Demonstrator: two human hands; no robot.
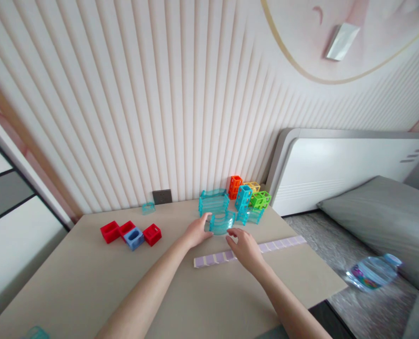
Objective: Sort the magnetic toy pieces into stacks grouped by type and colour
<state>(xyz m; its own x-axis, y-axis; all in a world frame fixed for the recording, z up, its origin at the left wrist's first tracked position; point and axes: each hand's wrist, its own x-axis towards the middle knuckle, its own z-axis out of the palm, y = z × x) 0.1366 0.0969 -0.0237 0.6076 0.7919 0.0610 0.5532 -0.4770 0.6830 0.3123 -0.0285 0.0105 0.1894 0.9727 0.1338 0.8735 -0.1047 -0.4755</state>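
Observation:
A translucent teal curved track piece [222, 223] lies on the table between my two hands. At its left end is my left hand [197, 230], thumb and index finger spread apart; whether they touch the piece I cannot tell. My right hand [244, 246] hovers by the piece's lower right side, fingers bent with a gap between thumb and fingertips, holding nothing visible. Just behind stands a larger teal curved piece [213, 203], with another teal piece [251, 215] to the right. Below my right hand runs a lilac-and-white striped strip [283, 243], partly covered by that hand.
Blue [244, 197], orange [235, 187], yellow and green [261, 200] open-frame blocks stand at the back right. Red blocks [109, 231] and a blue block [134, 238] sit left. A small teal piece [148, 208] lies near the wall. A bottle [374, 272] lies beyond the table's right edge.

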